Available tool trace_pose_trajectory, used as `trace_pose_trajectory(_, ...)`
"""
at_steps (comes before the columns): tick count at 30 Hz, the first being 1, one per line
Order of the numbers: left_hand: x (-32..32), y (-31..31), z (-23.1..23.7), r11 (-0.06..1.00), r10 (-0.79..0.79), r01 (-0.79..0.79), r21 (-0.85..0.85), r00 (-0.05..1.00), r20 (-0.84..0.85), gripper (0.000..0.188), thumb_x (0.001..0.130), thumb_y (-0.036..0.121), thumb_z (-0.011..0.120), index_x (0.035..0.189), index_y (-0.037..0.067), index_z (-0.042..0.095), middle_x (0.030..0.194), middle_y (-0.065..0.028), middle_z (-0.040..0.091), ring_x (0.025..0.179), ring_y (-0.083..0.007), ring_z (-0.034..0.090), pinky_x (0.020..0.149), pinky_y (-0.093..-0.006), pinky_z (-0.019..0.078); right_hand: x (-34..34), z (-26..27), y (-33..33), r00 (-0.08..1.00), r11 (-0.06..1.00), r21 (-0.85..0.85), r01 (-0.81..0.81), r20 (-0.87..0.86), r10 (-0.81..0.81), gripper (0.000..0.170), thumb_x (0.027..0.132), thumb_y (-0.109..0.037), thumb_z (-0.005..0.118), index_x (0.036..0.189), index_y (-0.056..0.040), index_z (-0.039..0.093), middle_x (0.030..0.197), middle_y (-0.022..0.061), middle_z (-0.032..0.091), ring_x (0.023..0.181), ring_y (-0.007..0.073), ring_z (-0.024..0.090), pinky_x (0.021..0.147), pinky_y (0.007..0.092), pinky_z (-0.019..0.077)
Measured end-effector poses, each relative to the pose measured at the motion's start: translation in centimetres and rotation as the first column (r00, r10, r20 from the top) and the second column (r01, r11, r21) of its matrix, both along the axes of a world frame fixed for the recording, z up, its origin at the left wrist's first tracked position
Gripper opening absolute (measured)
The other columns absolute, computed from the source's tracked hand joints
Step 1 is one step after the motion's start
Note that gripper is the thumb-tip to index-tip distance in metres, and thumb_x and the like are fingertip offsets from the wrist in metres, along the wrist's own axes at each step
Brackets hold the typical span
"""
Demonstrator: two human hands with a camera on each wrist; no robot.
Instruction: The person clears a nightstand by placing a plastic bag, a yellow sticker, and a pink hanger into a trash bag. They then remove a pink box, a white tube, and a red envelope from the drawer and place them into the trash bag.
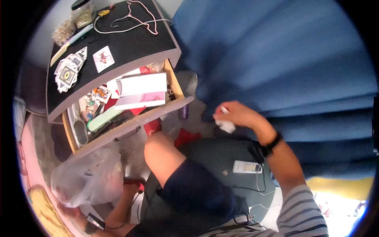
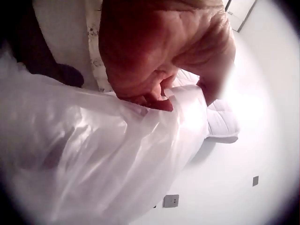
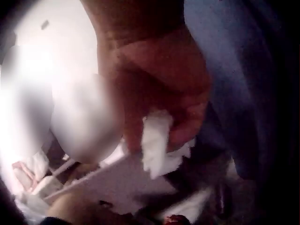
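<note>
My right hand [image 1: 241, 114] holds a crumpled white tissue [image 1: 226, 125] in front of the blue curtain, to the right of the open drawer [image 1: 147, 115]. In the right wrist view the tissue [image 3: 156, 145] pokes out between curled fingers. Down at the lower left, my left hand [image 1: 72, 213] is at a translucent plastic bag [image 1: 89, 177], partly hidden beneath it. The left wrist view shows that hand [image 2: 157, 56] gripping the rim of the bag [image 2: 108, 150], with fingers and thumb around the film. Pale contents show dimly through the bag.
The drawer holds an open white box [image 1: 144, 85], a green case [image 1: 104, 119] and small items. On the black cabinet top [image 1: 126, 43] lie playing cards [image 1: 68, 75], a pink hanger [image 1: 148, 17] and a jar [image 1: 83, 14]. A white remote [image 1: 247, 166] lies on the dark seat.
</note>
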State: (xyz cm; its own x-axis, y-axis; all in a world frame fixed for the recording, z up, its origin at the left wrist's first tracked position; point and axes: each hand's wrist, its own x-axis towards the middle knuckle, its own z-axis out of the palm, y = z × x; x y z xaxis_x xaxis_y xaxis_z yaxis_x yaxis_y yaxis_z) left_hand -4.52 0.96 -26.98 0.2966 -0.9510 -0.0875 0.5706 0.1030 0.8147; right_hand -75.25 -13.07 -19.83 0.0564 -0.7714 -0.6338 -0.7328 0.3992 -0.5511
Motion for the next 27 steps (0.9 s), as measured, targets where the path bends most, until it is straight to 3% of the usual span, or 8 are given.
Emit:
trace_pose_trajectory(2,-1.6,-0.5,0.9,0.865,0.362,-0.435,0.251,0.886,0.289,0.057,0.087,0.028,0.047,0.137,0.003,0.034,0.131,-0.0171,0.045,0.123,-0.0295,0.041,0.104,-0.0453,0.0323,-2.1,-7.2,-6.4,0.990,0.971,0.218,0.102,0.074,-0.121,0.031,0.082,-0.035,0.069,0.089,-0.0053,0.062,0.079,0.0038,0.063,0.069,0.0123,0.058,0.058,0.0285,0.0476)
trace_pose_trajectory(5,-2.4,0.5,2.1,0.821,0.256,-0.524,0.227,0.693,0.674,0.055,0.085,0.030,0.051,0.131,0.003,0.037,0.124,-0.0157,0.047,0.117,-0.0280,0.043,0.099,-0.0439,0.0343,-3.9,-15.5,-13.0,0.977,0.952,0.288,0.106,0.149,-0.154,0.041,0.080,-0.041,0.068,0.092,-0.0027,0.061,0.084,0.0081,0.063,0.073,0.0175,0.060,0.061,0.0317,0.0493)
trace_pose_trajectory(8,-2.3,1.3,3.0,0.787,0.050,-0.579,0.212,0.402,0.914,0.054,0.082,0.032,0.055,0.126,0.004,0.040,0.117,-0.0144,0.049,0.110,-0.0265,0.045,0.094,-0.0424,0.0363,-2.6,-21.9,-16.7,0.995,0.950,0.305,0.062,-0.091,-0.035,0.052,0.077,-0.045,0.069,0.101,0.0005,0.061,0.091,0.0129,0.064,0.079,0.0226,0.061,0.066,0.0351,0.0502)
trace_pose_trajectory(14,-2.0,1.7,4.2,0.760,-0.216,-0.613,0.216,0.074,0.973,0.051,0.077,0.035,0.063,0.114,0.004,0.046,0.104,-0.0117,0.053,0.098,-0.0235,0.050,0.083,-0.0395,0.0403,-1.9,-34.1,-13.0,0.981,0.962,0.237,0.138,-0.166,-0.099,0.078,0.069,-0.060,0.066,0.111,0.0057,0.058,0.109,0.0191,0.061,0.095,0.0307,0.061,0.081,0.0379,0.0488)
trace_pose_trajectory(16,-1.7,1.8,4.6,0.758,-0.261,-0.615,0.218,0.021,0.965,0.051,0.075,0.036,0.065,0.110,0.004,0.049,0.099,-0.0109,0.055,0.093,-0.0225,0.051,0.080,-0.0385,0.0416,-1.9,-38.6,-10.5,0.947,0.968,0.246,0.058,-0.320,0.024,0.078,0.069,-0.058,0.065,0.113,0.0060,0.055,0.113,0.0199,0.058,0.101,0.0311,0.058,0.085,0.0380,0.0474)
trace_pose_trajectory(19,-1.0,1.8,5.4,0.760,-0.322,-0.610,0.224,-0.054,0.945,0.050,0.073,0.038,0.069,0.105,0.004,0.052,0.092,-0.0095,0.057,0.087,-0.0210,0.054,0.075,-0.0371,0.0436,-0.7,-36.3,-8.3,0.984,0.975,0.143,0.173,-0.058,-0.166,0.078,0.066,-0.051,0.068,0.118,0.0050,0.051,0.115,0.0216,0.055,0.109,0.0331,0.054,0.090,0.0393,0.0457)
trace_pose_trajectory(23,0.2,2.6,6.2,0.762,-0.381,-0.604,0.233,-0.126,0.916,0.049,0.069,0.040,0.074,0.097,0.004,0.056,0.083,-0.0077,0.060,0.079,-0.0190,0.057,0.068,-0.0352,0.0463,1.3,-38.2,-7.5,0.949,0.962,0.060,0.267,-0.191,-0.251,0.075,0.059,-0.045,0.076,0.114,0.0015,0.054,0.113,0.0191,0.057,0.105,0.0330,0.057,0.086,0.0388,0.0477)
trace_pose_trajectory(27,-0.7,2.9,6.1,0.748,-0.359,-0.606,0.270,-0.027,0.933,0.049,0.066,0.042,0.078,0.090,0.004,0.059,0.075,-0.0063,0.062,0.071,-0.0171,0.059,0.062,-0.0324,0.0481,-0.7,-41.2,-5.8,0.892,0.890,0.257,0.377,0.157,-0.424,0.070,0.055,-0.037,0.081,0.110,-0.0002,0.057,0.106,0.0148,0.063,0.096,0.0269,0.061,0.080,0.0347,0.0493)
